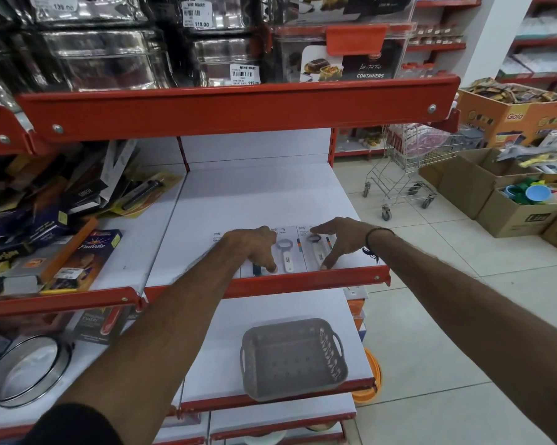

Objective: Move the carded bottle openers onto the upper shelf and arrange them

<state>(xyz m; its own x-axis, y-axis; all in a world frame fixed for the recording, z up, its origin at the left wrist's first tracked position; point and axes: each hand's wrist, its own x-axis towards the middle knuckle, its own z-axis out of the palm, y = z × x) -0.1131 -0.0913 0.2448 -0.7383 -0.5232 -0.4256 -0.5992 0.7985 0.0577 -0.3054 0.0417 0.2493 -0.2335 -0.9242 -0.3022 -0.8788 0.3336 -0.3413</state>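
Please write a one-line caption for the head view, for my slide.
Both hands, left and right, press carded bottle openers flat at the shelf front edge, above a gray basket.

Single head-worn view, looking forward and down.
It faces the white upper shelf [245,200] at arm's reach, with aisle floor [431,284] to the right.

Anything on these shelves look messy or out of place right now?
The carded bottle openers lie flat in a neat row at the shelf's front edge, under both hands. The odd spot is the neighbouring bay on the left: boxed goods heaped at all angles. The grey basket below sits slightly askew and empty.
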